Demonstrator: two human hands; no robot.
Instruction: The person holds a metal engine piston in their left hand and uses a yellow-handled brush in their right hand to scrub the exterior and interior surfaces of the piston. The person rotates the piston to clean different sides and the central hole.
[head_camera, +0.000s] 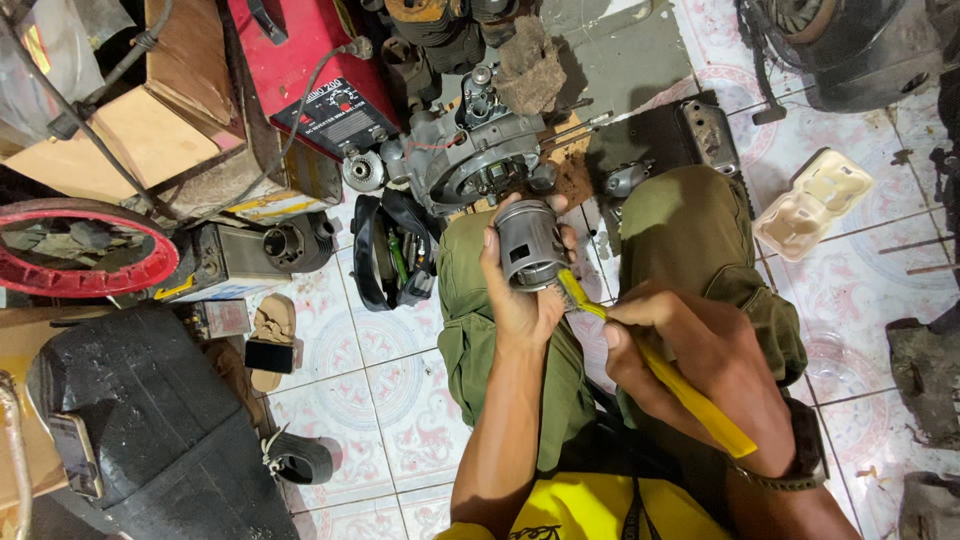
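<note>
Wheel: a red rim (85, 250) lay far left on the cluttered floor.
Engine: the grey casing (480, 160) sat just beyond the knees.
Left hand (520, 300): its grip was wrapped round the piston (528, 245), held up over the lap.
Right hand (690, 350): its grip pinched a yellow brush (690, 395), tip touching the piston's lower edge.
Tray: a cream carton (812, 203) rested on tiles at right.

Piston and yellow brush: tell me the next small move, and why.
Probably turn the piston slightly in the left hand. The right hand holds the yellow brush with its tip at the piston's lower edge, so only that part is being reached.
</note>
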